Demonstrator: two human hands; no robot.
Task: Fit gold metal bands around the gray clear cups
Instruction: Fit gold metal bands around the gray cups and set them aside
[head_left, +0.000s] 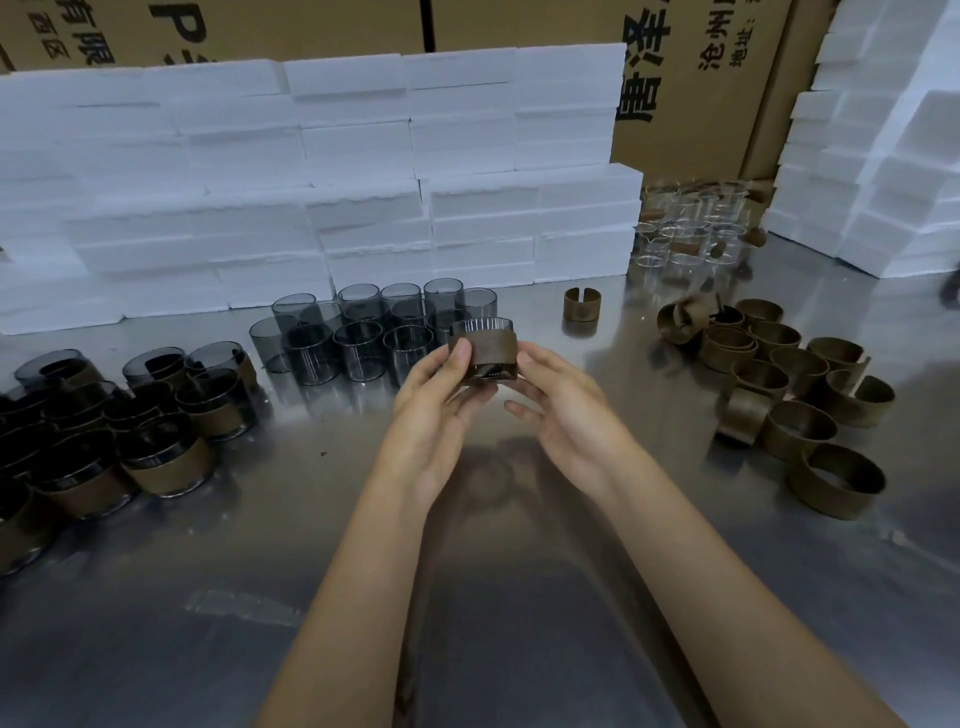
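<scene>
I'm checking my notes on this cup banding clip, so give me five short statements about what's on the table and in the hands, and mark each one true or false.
1. Both hands hold one cup with a band around it. True: the left hand and right hand have it between them, above the metal table.
2. The loose gold bands lie on the person's left. False: they lie on the right.
3. The bare gray cups stand behind the hands. True.
4. The finished banded cups sit at the left. True.
5. The white foam blocks are stacked in front of the hands. False: they are stacked behind the gray cups.
</scene>
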